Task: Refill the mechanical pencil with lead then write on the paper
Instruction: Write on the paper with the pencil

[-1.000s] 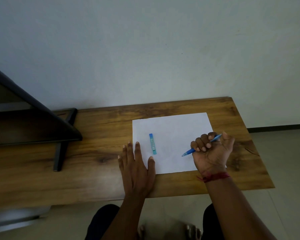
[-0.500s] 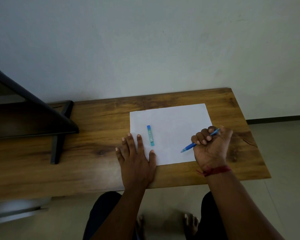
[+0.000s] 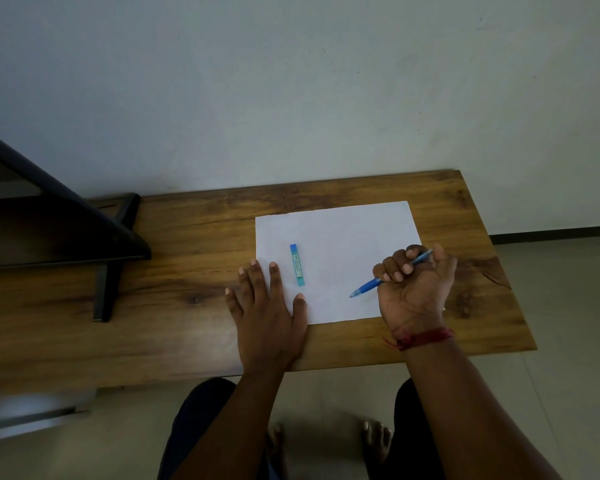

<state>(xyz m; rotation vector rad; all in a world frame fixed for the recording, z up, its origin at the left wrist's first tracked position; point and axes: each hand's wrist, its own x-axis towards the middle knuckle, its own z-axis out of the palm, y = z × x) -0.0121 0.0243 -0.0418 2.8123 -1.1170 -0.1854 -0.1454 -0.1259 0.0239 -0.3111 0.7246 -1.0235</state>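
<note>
Over the paper (image 3: 340, 237), R hand (image 3: 414, 289) fists the pencil (image 3: 371, 284), tip maybe touching; L hand (image 3: 267, 313) lies flat, open, beside the lead case (image 3: 297, 265).

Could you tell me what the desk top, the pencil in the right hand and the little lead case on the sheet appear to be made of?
The desk top looks like wood or wood-look laminate: brown grain and dark knots, with a soft sheen. The pencil seems glossy blue plastic, partly translucent. The lead case looks like translucent teal plastic with a blue cap.

Wooden desk (image 3: 187, 341) against pale wall (image 3: 291, 81)
</note>
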